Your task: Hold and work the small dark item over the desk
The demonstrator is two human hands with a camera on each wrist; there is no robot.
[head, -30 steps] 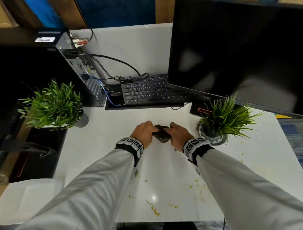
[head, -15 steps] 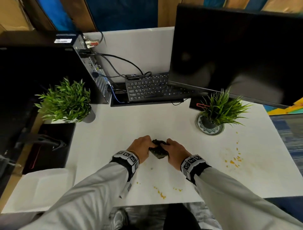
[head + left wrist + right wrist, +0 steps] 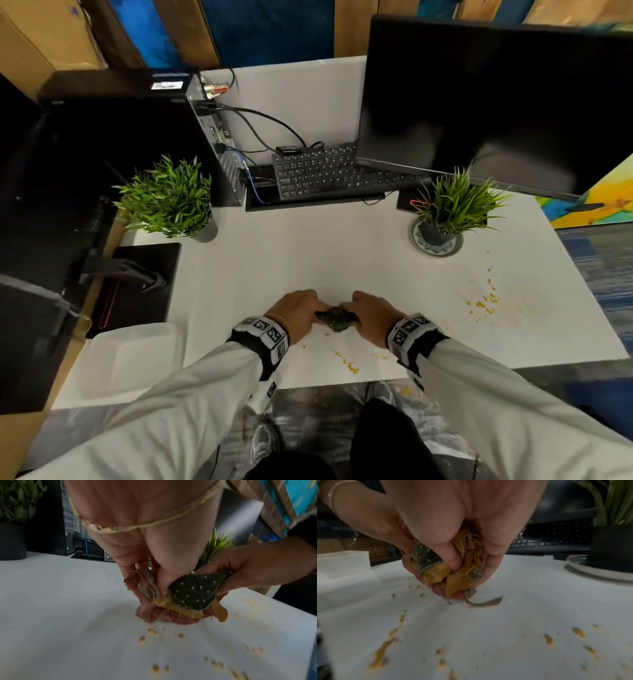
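both hands clench one bunched dark dotted cloth [image 3: 337,319] low in the middle of the frame — left hand [image 3: 297,317] on its left end, right hand [image 3: 371,318] on its right, long axis running across, just above the crumb-strewn white desk [image 3: 308,260].
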